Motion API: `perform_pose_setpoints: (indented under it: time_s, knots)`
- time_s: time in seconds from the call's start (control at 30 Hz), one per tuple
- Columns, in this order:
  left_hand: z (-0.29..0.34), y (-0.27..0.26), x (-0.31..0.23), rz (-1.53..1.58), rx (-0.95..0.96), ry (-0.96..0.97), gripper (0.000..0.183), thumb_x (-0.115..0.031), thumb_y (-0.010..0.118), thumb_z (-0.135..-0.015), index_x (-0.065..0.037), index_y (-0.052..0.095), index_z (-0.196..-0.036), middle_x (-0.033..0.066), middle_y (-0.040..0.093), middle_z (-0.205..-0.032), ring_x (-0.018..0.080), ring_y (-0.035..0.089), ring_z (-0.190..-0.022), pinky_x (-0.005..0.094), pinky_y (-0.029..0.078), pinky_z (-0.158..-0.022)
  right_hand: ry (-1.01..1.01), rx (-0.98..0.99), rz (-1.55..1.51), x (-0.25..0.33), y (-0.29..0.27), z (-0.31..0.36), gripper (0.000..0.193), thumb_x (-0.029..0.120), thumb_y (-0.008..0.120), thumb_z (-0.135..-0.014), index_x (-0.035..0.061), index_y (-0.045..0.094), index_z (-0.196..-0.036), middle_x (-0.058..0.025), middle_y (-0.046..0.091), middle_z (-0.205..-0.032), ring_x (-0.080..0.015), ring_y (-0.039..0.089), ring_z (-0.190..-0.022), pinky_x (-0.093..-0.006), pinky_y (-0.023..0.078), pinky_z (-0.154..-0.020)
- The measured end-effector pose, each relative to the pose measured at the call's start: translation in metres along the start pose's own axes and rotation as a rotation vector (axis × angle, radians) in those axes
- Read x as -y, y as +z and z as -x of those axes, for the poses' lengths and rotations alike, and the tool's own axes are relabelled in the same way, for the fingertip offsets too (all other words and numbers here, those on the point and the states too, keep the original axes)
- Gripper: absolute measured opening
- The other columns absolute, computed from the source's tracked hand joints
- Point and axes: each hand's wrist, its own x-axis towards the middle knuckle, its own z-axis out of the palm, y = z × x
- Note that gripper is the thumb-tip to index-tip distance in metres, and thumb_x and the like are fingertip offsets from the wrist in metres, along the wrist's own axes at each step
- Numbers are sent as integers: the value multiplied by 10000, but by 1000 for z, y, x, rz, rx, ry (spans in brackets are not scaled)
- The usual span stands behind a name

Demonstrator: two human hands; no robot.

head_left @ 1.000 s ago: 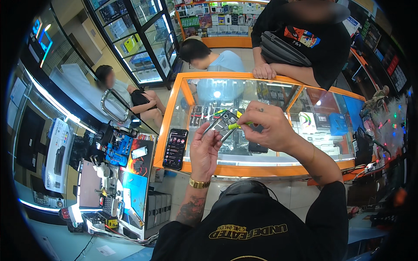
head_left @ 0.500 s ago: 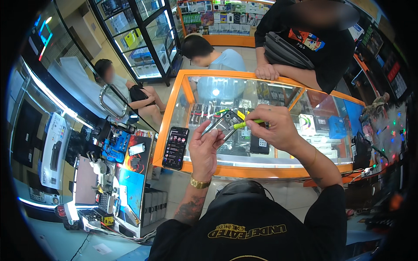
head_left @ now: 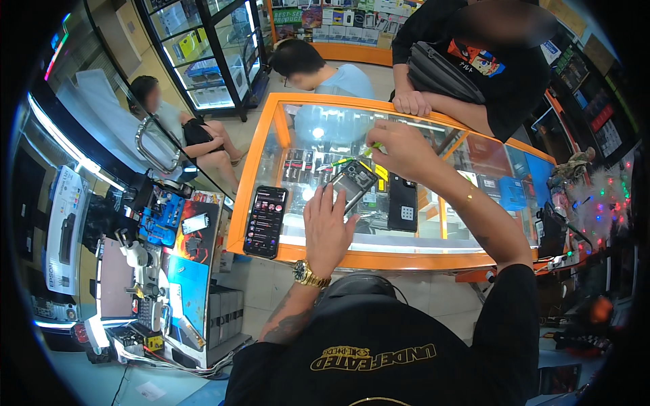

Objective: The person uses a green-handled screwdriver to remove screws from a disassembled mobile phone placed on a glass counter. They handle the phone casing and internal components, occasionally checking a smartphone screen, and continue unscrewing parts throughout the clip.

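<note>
A smartphone with its back off and its inner parts showing lies slanted on the glass counter. My left hand rests over its near left end, fingers stretched out. Beyond the phone, my right hand is raised with its fingers closed around a bright green screwdriver, mostly hidden by the hand. The tool is apart from the phone. To the right of the phone lies a black phone back cover. Another green tool lies at the phone's far end.
A lit smartphone lies at the counter's left end. The orange-framed counter holds boxed goods under glass. Across it a person in black leans a forearm on the edge. A microscope stands on the left workbench.
My left hand has gone from gripping the tilted phone to resting over it on the counter. My right hand has drawn the green screwdriver away from the phone, toward the far side.
</note>
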Motion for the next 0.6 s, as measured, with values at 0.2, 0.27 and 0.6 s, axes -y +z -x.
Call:
perform_pose_setpoints:
  time_s: [0.2, 0.27, 0.6]
  knots:
    - [1, -1, 2, -50, 19, 8, 470, -191, 701, -933, 19, 603, -1343, 246, 532, -1459, 425, 441, -1404, 553, 346, -1141, 65, 36, -2, -7, 16, -9, 100, 128, 730, -804, 55, 689, -860, -113, 673, -917, -352, 683, -879, -451, 542, -779]
    - [2, 4, 3, -67, 11, 23, 447, -181, 681, -945, 18, 605, -1338, 248, 532, -1459, 427, 445, -1403, 554, 348, -1142, 77, 35, -5, -7, 16, -9, 98, 126, 729, -802, 53, 689, -853, -115, 674, -916, -354, 683, -879, -454, 542, -779]
    - [1, 0, 1, -82, 23, 19, 419, -166, 656, -958, 18, 607, -1332, 251, 550, -1441, 426, 461, -1393, 551, 352, -1143, 85, 73, -2, -6, 17, -9, 111, 83, 718, -812, 33, 672, -900, -121, 648, -904, -343, 660, -896, -438, 519, -792]
